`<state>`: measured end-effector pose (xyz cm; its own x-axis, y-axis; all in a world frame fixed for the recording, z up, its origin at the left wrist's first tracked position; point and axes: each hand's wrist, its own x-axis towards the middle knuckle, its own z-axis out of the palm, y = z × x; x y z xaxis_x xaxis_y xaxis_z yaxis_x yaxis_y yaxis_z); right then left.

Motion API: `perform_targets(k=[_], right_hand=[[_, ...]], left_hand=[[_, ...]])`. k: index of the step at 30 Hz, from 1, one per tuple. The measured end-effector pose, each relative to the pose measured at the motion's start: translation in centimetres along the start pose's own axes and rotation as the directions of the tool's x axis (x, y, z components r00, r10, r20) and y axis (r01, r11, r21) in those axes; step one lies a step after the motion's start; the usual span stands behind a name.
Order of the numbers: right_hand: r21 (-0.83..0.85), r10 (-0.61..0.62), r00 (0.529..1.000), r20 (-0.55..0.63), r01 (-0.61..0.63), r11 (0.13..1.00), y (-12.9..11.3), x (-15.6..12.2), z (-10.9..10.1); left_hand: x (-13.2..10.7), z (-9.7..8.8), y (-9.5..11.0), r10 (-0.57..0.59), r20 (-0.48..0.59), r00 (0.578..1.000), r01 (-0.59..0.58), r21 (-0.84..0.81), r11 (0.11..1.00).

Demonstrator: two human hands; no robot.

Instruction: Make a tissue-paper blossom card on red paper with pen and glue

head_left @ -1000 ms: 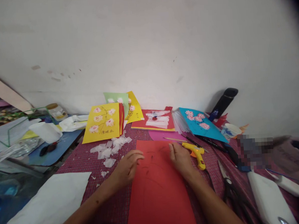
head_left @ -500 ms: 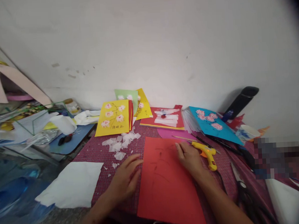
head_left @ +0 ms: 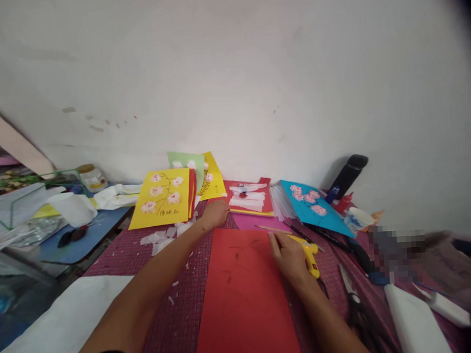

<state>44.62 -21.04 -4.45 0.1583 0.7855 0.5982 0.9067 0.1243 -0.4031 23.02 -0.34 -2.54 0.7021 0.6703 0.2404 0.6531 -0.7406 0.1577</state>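
Note:
A red sheet of paper (head_left: 245, 297) with faint dark marks lies on the plaid tablecloth (head_left: 179, 311) in front of me. My right hand (head_left: 289, 255) rests flat on its right edge, fingers stretched, next to a yellow glue gun (head_left: 311, 257). My left hand (head_left: 215, 213) reaches far forward past the sheet's top left corner, fingers curled down near the white paper scraps (head_left: 165, 237) and the red card with white strips (head_left: 249, 197). What the left fingers touch is not visible.
Yellow flower cards (head_left: 161, 197) and a blue flower card (head_left: 310, 201) lie at the back by the wall. Black scissors (head_left: 356, 304), pens and a white box (head_left: 415, 322) are on the right. A white sheet (head_left: 65, 325) lies at left, a paper roll (head_left: 71, 208) beyond.
My left arm has stretched forward from the red sheet's left edge toward the cards at the back. The right hand stays on the sheet's right edge.

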Motion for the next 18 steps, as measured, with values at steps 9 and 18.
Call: perform_targets(k=[9, 18], right_hand=[[0.008, -0.009, 1.0, -0.003, 0.009, 1.0, 0.3, 0.2, 0.2], [0.045, -0.004, 1.0, -0.023, 0.005, 0.999, 0.2, 0.1, 0.4]], left_hand=[[3.0, 0.1, -1.2, 0.027, 0.111, 0.993, -0.037, 0.091, 0.995], [4.9, -0.5, -2.4, 0.114, 0.227, 0.967, -0.144, 0.121, 0.982]])
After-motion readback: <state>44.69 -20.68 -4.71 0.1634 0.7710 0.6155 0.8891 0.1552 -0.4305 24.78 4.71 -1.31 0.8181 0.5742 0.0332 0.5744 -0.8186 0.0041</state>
